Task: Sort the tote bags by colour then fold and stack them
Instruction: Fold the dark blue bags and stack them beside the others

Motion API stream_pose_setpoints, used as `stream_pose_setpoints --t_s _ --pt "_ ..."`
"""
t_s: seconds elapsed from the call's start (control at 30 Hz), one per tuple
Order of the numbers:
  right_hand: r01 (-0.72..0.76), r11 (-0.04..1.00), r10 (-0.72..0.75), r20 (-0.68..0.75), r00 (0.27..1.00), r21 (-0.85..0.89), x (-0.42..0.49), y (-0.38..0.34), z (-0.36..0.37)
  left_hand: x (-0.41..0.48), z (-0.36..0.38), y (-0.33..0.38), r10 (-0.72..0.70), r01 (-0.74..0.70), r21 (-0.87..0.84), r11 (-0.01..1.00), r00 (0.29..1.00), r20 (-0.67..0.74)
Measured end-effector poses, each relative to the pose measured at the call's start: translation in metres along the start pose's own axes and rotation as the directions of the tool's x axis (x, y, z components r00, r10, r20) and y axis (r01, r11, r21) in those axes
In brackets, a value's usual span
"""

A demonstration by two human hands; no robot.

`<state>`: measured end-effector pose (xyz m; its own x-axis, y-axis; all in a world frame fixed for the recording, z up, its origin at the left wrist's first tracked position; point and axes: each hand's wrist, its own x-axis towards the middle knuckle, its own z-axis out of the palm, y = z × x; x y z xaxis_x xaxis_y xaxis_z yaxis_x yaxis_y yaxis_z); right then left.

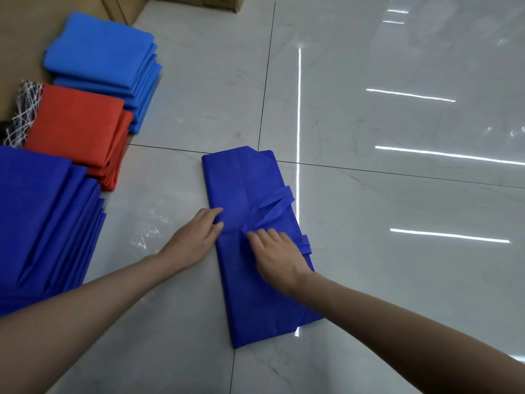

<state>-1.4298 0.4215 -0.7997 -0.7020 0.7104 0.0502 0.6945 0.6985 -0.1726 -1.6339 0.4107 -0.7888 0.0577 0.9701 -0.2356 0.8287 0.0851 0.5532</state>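
**Both grips spread flat on a dark blue tote bag**

On the pale tiled floor [369,194] a dark blue tote bag [241,183] lies folded into a long strip, and both bare hands rest on its middle. The left grip [196,234] is wide: its fingers are straight and together, with only the tips on the bag's left edge and the palm on the floor beside it. The right grip [279,254] is also spread. Its fingers are nearly straight and press down on the gathered base of a handle strap [277,207] that loops out past the bag's right edge.

The right thumb is hidden under the hand, and the right wrist and forearm cover part of the strip's right edge. The dark blue stack [42,217] at far left is cut off by the frame edge. A tangle of white netting [25,109] behind the stacks is hard to make out.

The bag runs away from the person, so both grips sit near its midpoint – the far end beyond the fingertips, the near end between the forearms. A light blue stack [99,49] and a red stack [76,120] lie well apart to the left.
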Motion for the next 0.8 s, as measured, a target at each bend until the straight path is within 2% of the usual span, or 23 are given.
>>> stream_pose_setpoints --t_s 0.07,0.1,0.13,0.2,0.27,0.33,0.43,0.5,0.57,0.63,0.7,0.8 --pt "0.085 0.996 -0.089 0.164 0.982 0.031 -0.009 0.001 0.013 -0.004 0.008 -0.002 0.122 -0.121 0.029 0.992 0.992 -0.019" --pt "0.100 0.992 -0.116 0.252 0.961 0.076 -0.012 0.004 0.015 -0.004 0.012 -0.004 0.217 -0.220 0.132 0.967 0.976 0.031" --pt "0.110 0.988 -0.141 0.330 0.934 0.112 -0.014 0.007 0.013 -0.004 0.015 -0.004 0.309 -0.330 0.259 0.908 0.943 0.120" --pt "0.098 0.980 -0.163 0.409 0.898 0.174 -0.017 0.014 0.003 -0.004 0.019 0.003 0.308 -0.420 0.375 0.826 0.895 0.324" --pt "0.095 0.969 -0.179 0.386 0.905 0.227 -0.022 0.020 -0.008 0.001 0.023 0.008 0.248 -0.403 0.370 0.837 0.883 0.399" --pt "0.092 0.969 -0.179 0.393 0.902 0.229 -0.029 0.034 -0.014 0.005 0.026 0.007 0.231 -0.396 0.411 0.821 0.889 0.395" --pt "0.072 0.992 -0.105 0.370 0.923 0.103 -0.036 0.066 -0.028 0.002 0.020 0.004 0.384 -0.469 0.525 0.711 0.883 0.268" --pt "0.093 0.995 -0.063 0.436 0.898 -0.048 -0.038 0.088 -0.035 -0.004 0.017 0.001 0.425 -0.469 0.597 0.651 0.877 0.225" --pt "0.126 0.986 -0.060 0.473 0.879 -0.109 -0.039 0.105 -0.034 -0.010 0.016 -0.007 0.466 -0.483 0.615 0.623 0.861 0.203" --pt "0.154 0.984 -0.097 0.445 0.890 -0.094 -0.037 0.110 -0.029 -0.014 0.011 -0.013 0.483 -0.505 0.595 0.625 0.849 0.213" --pt "0.240 0.967 -0.195 0.360 0.913 -0.086 -0.032 0.107 -0.020 -0.015 0.009 -0.022 0.461 -0.502 0.571 0.650 0.857 0.229" --pt "0.363 0.927 -0.322 0.300 0.898 -0.091 -0.025 0.100 -0.006 -0.015 0.006 -0.029 0.392 -0.485 0.459 0.744 0.874 0.287"
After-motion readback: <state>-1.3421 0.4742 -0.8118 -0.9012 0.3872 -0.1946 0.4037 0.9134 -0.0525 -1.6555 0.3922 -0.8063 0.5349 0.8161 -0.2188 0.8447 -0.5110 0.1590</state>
